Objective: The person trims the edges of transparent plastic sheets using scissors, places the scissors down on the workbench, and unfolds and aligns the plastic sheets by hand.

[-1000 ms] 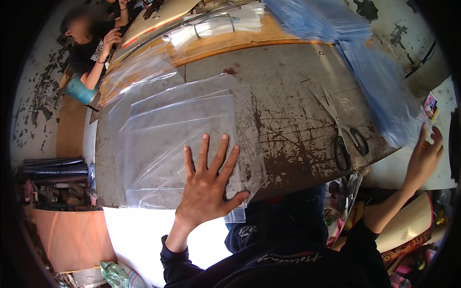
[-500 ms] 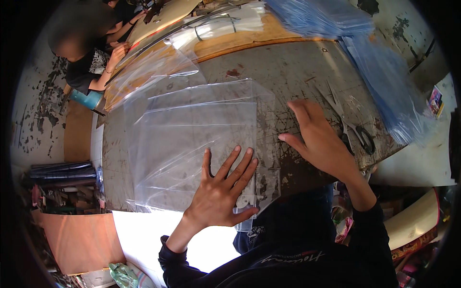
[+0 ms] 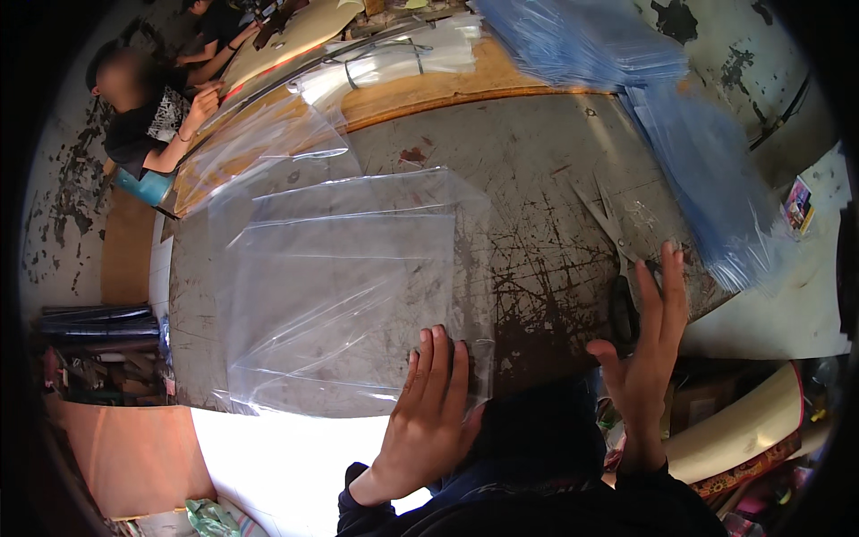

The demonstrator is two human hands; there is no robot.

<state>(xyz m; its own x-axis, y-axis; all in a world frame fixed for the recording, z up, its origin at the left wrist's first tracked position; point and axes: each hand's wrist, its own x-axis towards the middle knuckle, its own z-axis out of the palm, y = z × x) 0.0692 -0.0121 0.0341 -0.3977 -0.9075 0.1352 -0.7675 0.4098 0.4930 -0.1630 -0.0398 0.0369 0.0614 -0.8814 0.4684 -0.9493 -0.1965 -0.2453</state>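
Note:
Clear plastic sheets [image 3: 340, 295] lie folded and creased on the scratched grey worktable [image 3: 528, 161]. On their near right corner rests my left hand [image 3: 429, 416], fingers stretched out and close together, the thumb low beside the edge. My right hand [image 3: 649, 353] is off the plastic at the table's near right, fingers extended and thumb apart, holding nothing. Just beyond it are scissors [image 3: 611, 228] with black handles, blades spread and pointing away; my fingers partly cover one handle.
Stacked bluish plastic sheets [image 3: 591, 45] run along the far right edge. Banded clear strips [image 3: 385, 67] lie on a wooden board [image 3: 447, 89] at the back. Loose clear film [image 3: 259, 143] lies far left, near a seated person [image 3: 152, 125]. A rolled cream sheet [image 3: 738, 425] stands low right.
My left hand has slid nearer along the plastic, its fingers drawing together. My right hand has moved right and nearer, toward the scissors. The whole view has shifted slightly.

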